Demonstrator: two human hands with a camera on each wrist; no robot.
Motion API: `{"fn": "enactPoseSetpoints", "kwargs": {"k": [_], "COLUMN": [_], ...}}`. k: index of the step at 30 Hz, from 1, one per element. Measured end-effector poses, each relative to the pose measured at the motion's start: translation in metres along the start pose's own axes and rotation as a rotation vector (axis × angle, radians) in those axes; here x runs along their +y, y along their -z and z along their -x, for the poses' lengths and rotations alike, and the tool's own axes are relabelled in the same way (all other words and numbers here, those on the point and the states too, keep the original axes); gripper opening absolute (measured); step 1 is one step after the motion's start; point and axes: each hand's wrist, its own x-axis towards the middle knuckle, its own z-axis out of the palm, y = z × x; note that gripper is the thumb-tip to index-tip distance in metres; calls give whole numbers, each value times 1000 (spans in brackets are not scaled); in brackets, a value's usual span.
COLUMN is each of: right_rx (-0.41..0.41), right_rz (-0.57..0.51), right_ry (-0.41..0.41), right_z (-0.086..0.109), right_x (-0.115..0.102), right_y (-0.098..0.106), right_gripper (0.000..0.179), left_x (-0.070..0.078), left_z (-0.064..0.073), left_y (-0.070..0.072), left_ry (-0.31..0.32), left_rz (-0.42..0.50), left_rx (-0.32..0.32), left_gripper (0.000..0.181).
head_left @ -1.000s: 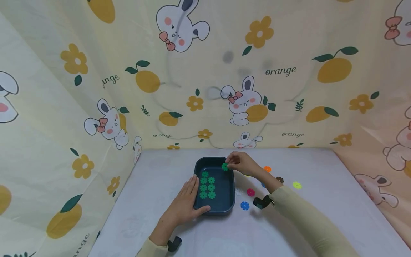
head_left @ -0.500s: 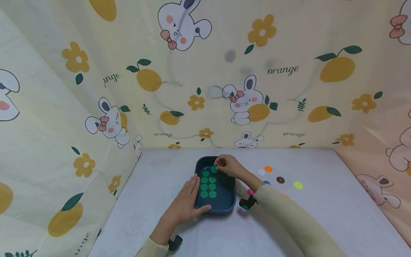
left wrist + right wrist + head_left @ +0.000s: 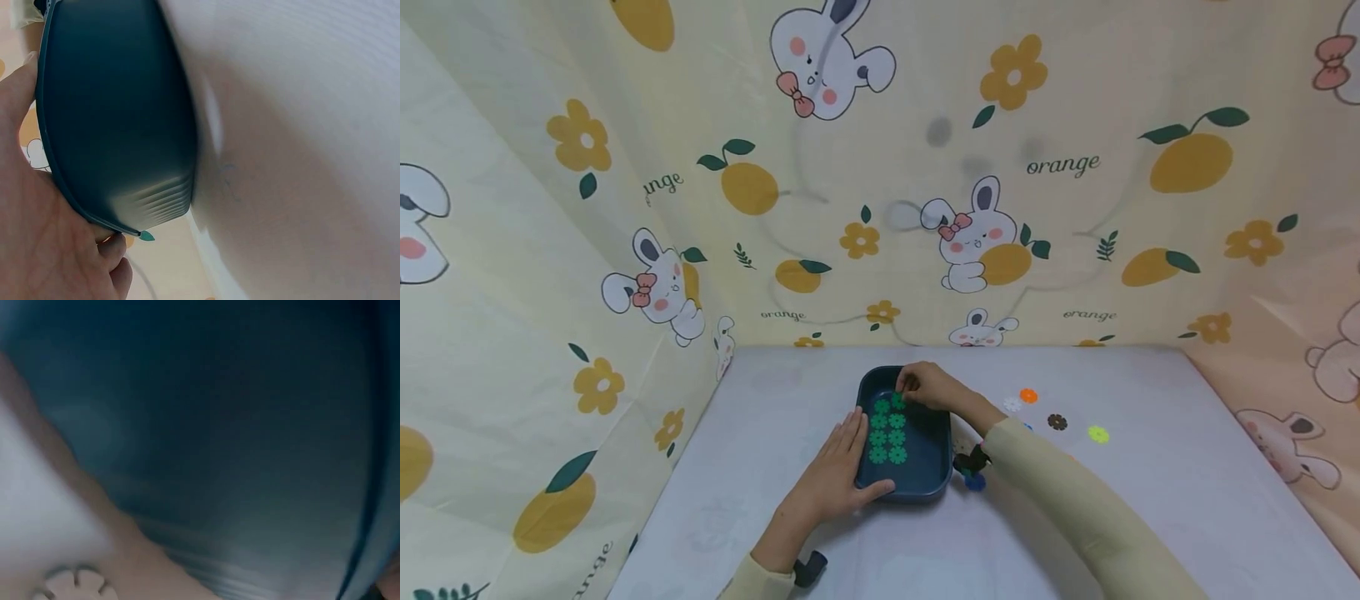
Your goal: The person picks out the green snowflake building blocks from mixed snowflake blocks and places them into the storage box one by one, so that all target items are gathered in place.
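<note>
A dark blue-green rectangular tray (image 3: 925, 467) stands on the table with two columns of green flower-shaped plastic discs (image 3: 897, 437) on its floor. My left hand (image 3: 826, 471) rests along the tray's left rim, fingers straight and thumb stretched over the near edge. In the left wrist view, that hand (image 3: 53, 231) lies against the tray's rim beside its outer wall (image 3: 119, 106). Over the far part of the tray, my right hand (image 3: 936, 387) pinches a green flower-shaped disc (image 3: 898, 402) at the head of the right column. Its fingertips partly cover this disc.
Right of the tray lie loose flower-shaped discs: orange (image 3: 1028, 396), white (image 3: 1012, 404), brown (image 3: 1057, 422), yellow (image 3: 1098, 434) and blue (image 3: 975, 482). The right forearm hides some of that area. A printed curtain (image 3: 880, 275) stands behind the table.
My right hand has carried the green disc from the tray's far right corner leftward, then slightly down to the top of the right column. The left hand stays on the rim.
</note>
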Motion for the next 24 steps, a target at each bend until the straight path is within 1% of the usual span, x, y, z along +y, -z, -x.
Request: {"fn": "enactPoseSetpoints", "kwargs": {"k": [7, 13, 19, 24], "right_rx": [-62, -95, -114, -112], "right_rz": [50, 81, 110, 118], "right_ry": [12, 40, 53, 59], "right_z": [-9, -13, -17, -20], "right_x": [4, 5, 5, 10], "right_y": [-3, -2, -1, -4], "right_gripper": [8, 8, 8, 7], "left_x": [1, 1, 0, -2], "left_z": [-1, 1, 0, -1], "left_y": [0, -1, -2, -3], "left_ry": [0, -5, -8, -3], "left_rz": [-2, -15, -22, -21], "left_rx": [-1, 2, 9, 12], "left_gripper": [114, 114, 113, 113]}}
